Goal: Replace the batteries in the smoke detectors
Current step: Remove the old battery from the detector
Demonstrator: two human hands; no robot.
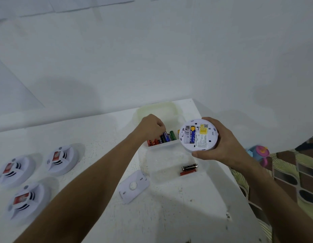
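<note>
My right hand (220, 148) grips a round white smoke detector (198, 135) with its back side up, above the table's right side. One blue battery (192, 135) lies in its open compartment, with an empty slot beside it. My left hand (150, 128) reaches into a clear box (162, 145) of several mixed batteries, its fingers curled down onto a dark battery (163, 136); whether they pinch it I cannot tell. A second clear box (169, 176) nearer to me holds two batteries (189, 170).
Three white smoke detectors (61, 159) (14, 170) (27, 199) lie at the table's left. A white cover plate (133, 185) lies in front of the boxes. A yellowish lid (157, 109) sits behind them. The table edge runs down the right, with a patterned floor and a pink toy (261, 153) beyond.
</note>
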